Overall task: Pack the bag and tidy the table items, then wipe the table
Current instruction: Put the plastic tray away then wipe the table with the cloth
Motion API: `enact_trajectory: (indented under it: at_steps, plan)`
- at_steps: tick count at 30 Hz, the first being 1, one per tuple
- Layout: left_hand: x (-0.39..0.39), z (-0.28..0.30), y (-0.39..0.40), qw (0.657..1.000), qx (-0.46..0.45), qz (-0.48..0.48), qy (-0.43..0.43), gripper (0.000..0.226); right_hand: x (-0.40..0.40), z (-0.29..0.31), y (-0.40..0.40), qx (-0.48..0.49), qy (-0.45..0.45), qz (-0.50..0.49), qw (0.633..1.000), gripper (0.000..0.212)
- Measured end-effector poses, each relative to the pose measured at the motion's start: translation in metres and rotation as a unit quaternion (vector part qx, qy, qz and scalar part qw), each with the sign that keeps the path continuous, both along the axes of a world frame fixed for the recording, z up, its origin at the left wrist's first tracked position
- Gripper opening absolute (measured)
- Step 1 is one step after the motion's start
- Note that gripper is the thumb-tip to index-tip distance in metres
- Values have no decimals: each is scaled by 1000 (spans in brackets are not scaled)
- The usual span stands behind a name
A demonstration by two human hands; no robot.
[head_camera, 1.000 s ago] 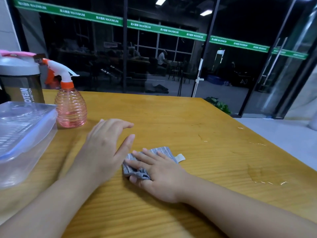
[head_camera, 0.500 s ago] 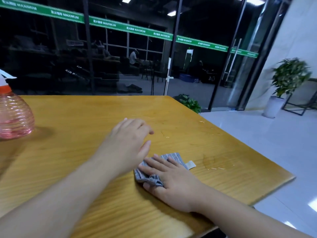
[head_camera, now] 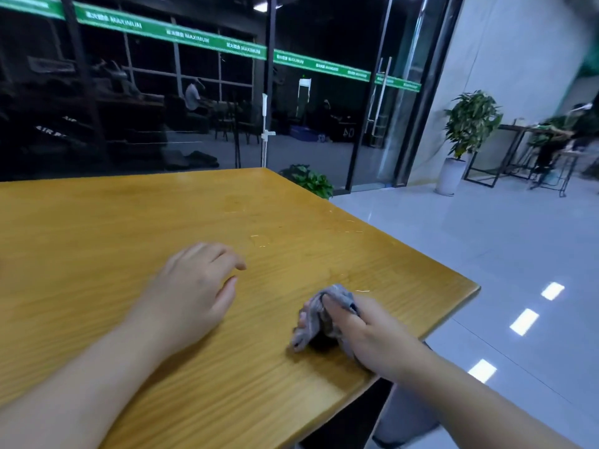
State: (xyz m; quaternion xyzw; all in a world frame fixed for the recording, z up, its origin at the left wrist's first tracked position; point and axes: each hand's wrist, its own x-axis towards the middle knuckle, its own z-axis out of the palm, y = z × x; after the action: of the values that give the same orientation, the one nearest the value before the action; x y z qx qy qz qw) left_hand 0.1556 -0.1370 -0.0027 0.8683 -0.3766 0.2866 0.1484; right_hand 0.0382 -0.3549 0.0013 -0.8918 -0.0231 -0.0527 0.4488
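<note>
Head view: right hand [head_camera: 372, 335] grips a bunched grey cloth [head_camera: 319, 315], fingers curled round it, cloth touching the wooden table [head_camera: 97, 238] near the right front edge. Left hand [head_camera: 194, 293] rests palm down on the table, fingers loosely spread, holding nothing, apart from the cloth. Small wet streaks [head_camera: 259, 239] lie just beyond the hands. Potted plant [head_camera: 470, 124] stands on the floor behind, right.

we note table [head_camera: 136, 228]: grained wood, smooth, glossy; rag [head_camera: 312, 322]: soft grey cloth, matt; floor [head_camera: 486, 254]: glossy.
</note>
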Motion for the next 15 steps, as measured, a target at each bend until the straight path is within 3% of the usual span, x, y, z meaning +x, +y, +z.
enact_trajectory:
  at_steps: [2,4,6,8,11,13,15]
  plan:
    - [-1,1,4,1000,6,-5,-10,32,-5,0,1,131,-70,-67,987,67]
    - [-2,3,6,1000,7,-6,-16,32,-5,5,-4,266,-144,-140,943,57]
    - [-4,3,6,1000,15,-8,-21,32,-6,15,-9,298,-215,-235,900,52]
    - [-6,4,4,999,20,-15,-21,32,-3,28,-20,252,-277,-311,874,45]
    - [-9,6,4,999,23,-21,-23,32,10,35,-45,139,-326,-343,870,42]
    - [-11,7,5,999,24,-23,-21,33,21,27,-65,60,-272,-343,897,42]
    - [-11,8,5,999,27,-25,-25,34,29,18,-76,-11,-136,-334,933,43]
